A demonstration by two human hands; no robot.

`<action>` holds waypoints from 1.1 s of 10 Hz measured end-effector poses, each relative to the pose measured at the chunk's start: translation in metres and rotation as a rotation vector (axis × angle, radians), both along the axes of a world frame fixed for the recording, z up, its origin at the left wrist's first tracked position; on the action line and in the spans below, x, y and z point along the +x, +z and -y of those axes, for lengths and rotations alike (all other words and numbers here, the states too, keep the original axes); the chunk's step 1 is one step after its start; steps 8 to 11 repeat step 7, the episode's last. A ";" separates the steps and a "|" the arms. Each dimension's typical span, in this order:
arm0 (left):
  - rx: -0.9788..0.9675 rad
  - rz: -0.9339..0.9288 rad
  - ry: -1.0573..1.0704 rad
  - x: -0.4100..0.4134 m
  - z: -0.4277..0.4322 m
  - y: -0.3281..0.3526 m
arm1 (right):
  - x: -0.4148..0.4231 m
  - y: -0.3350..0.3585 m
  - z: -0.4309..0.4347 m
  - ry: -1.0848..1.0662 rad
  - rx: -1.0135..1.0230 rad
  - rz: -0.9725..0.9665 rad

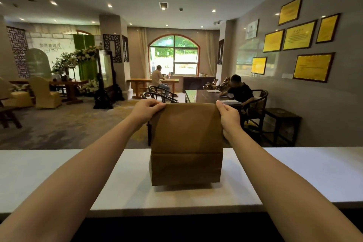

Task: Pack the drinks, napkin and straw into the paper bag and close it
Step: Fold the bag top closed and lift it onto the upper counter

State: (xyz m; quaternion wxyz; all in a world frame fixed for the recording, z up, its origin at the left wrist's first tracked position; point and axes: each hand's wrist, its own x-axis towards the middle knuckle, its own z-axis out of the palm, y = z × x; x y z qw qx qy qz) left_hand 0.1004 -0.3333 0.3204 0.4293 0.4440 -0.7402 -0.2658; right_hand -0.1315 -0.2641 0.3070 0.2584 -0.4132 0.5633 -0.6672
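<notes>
A brown paper bag (186, 143) stands upright on the white counter (59, 173), its top edge flat and folded over. My left hand (146, 111) pinches the bag's top left corner. My right hand (228, 116) grips the top right corner, fingers wrapped over the fold. The bag's near bottom edge is lifted a little off the counter. The drinks, napkin and straw are not visible; the bag's inside is hidden.
The counter runs the full width in front of me, with a dark edge (176, 222) below it. Beyond it lies a hall with wooden tables, chairs (259, 108) and two seated people (239, 90).
</notes>
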 end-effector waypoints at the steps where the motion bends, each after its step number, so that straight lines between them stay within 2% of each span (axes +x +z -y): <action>1: 0.104 -0.029 -0.028 -0.001 -0.001 -0.013 | -0.002 -0.011 -0.002 -0.004 0.056 -0.011; 3: 0.241 -0.184 0.043 0.002 0.001 -0.023 | 0.000 -0.010 0.002 -0.007 0.067 -0.067; 5: 0.164 -0.122 -0.005 0.005 -0.013 -0.030 | -0.011 -0.015 -0.004 0.103 0.104 -0.221; 6: 0.052 -0.110 -0.015 0.002 -0.020 -0.026 | -0.013 -0.014 -0.011 0.118 0.066 -0.317; 7: -0.136 -0.031 0.080 -0.005 -0.028 -0.017 | -0.011 -0.006 -0.021 0.117 0.041 -0.399; 11: -0.136 -0.031 0.080 -0.005 -0.028 -0.017 | -0.011 -0.006 -0.021 0.117 0.041 -0.399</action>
